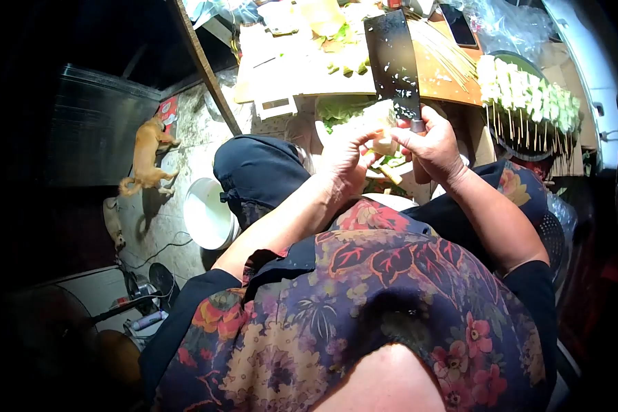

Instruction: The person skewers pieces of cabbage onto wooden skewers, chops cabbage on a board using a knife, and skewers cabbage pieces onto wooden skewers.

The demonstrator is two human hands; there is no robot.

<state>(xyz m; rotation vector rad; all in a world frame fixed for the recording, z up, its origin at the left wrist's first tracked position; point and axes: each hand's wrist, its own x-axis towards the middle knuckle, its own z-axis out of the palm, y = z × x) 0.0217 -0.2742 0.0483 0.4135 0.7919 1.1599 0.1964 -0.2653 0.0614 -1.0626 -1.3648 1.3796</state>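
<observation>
My left hand (348, 159) is closed around a pale, leafy cabbage-like vegetable (384, 123) held above my lap. In my right hand (436, 145) is the handle of a broad dark cleaver (393, 58), its blade pointing up and away from me and speckled with white bits. My right thumb reaches across to the vegetable's lower edge. Below and behind the vegetable, green leaves (333, 113) lie in a container partly hidden by my hands.
A cutting board (281, 75) with green scraps stands ahead. Bare skewers (446, 51) and a phone (458, 26) lie on the table. Skewered pale-green vegetables (529, 96) fill a tray at right. A white bucket (210, 214) and a lying dog (147, 152) are on the left floor.
</observation>
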